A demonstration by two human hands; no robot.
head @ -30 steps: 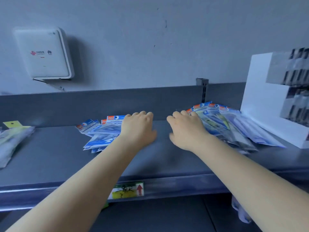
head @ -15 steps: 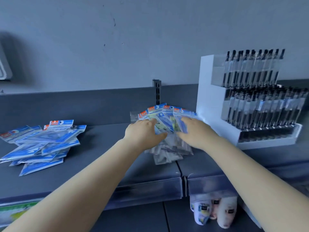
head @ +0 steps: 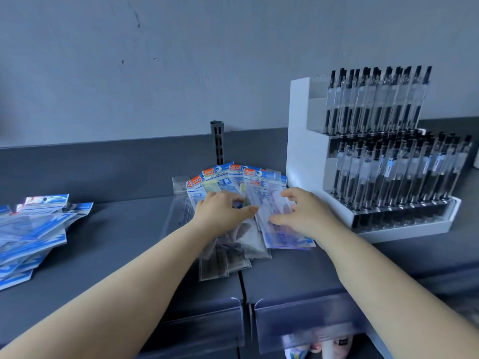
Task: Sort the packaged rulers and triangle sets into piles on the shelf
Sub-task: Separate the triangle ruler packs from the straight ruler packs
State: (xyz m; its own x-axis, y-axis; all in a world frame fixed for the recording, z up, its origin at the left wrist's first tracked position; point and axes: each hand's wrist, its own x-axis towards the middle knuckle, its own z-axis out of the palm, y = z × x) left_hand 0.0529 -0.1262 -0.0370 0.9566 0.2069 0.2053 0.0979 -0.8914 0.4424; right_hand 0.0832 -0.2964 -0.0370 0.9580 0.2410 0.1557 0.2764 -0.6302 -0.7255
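**Both hands on the fanned packets beside the pen rack**

Compared with half a second ago, I see the view pulled in closer and a little to the right: the pen rack [head: 373,161] now fills more of the picture, and the sorted pile [head: 33,234] has slid to the left edge. My hands, which were just reaching the heap, now lie on top of it, and one packet has come up off the fan under the right hand.

The left hand [head: 223,212] rests palm down on the middle pile [head: 233,203], fingers loosely bent, thumb stretched toward the pen rack; whether it pinches anything I cannot tell. The right hand [head: 303,216], nearer the rack, holds a clear packet [head: 272,211] between thumb and curled fingers, the packet lying slanted over the others.

The pen rack is a white stepped stand with clear fronts, its tiers packed with upright black-capped pens. It stands on the shelf [head: 124,242], touching or nearly touching the middle pile's edge.

The middle pile is fanned out, its blue and orange header cards pointing toward the shelf's back panel and reading "GEOMETRIC"; the lower ends are clear plastic sleeves, through which dark contents show blurred. One clear sleeve [head: 178,200] juts out on the side away from the rack.

The sorted pile lies well away from the rack, a loose overlap of blue and white packets flat on the shelf.
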